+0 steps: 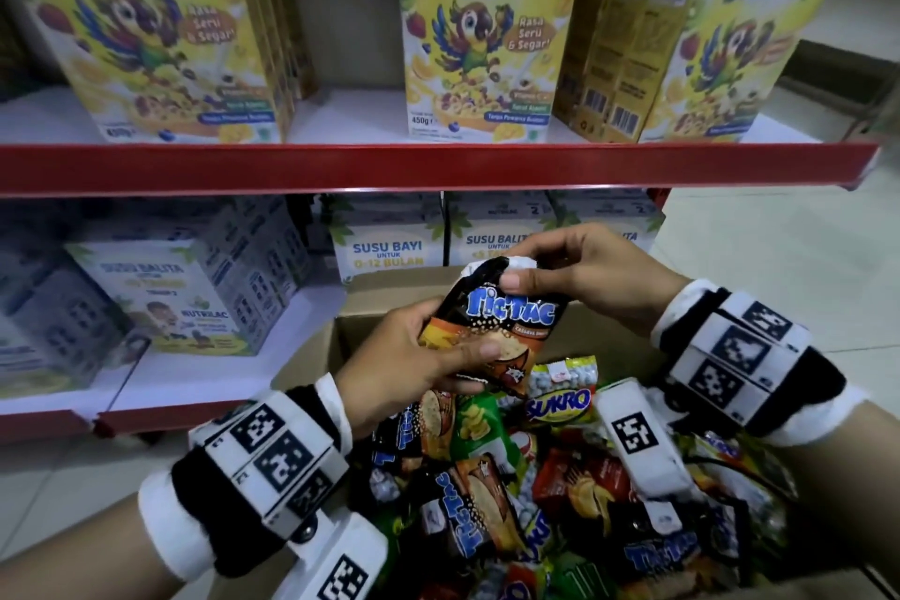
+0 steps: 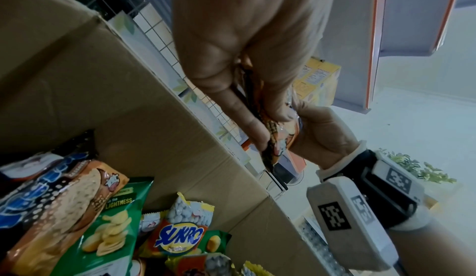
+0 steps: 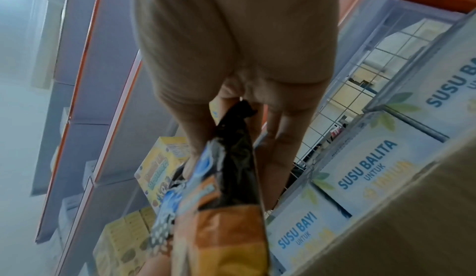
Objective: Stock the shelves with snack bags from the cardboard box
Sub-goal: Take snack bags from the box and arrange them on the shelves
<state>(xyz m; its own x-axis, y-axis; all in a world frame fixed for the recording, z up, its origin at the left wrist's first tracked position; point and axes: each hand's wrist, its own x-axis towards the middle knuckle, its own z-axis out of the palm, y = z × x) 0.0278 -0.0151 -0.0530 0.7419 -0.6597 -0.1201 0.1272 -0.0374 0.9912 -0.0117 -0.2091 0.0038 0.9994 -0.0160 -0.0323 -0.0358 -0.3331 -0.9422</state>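
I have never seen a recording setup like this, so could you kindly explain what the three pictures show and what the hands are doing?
There is no machine here: a person wears one camera on the head and one on each wrist, strapped on with patterned bands. The head view looks down at a cardboard box full of snack bags, in front of shelves of cereal and milk-powder boxes. The other two views look along each hand from its wrist. Both hands hold one Tic Tac bag above the box: the left hand grips its lower part, and the right hand pinches its top edge. Loose in the box lie a Sukro bag and a green chips bag.
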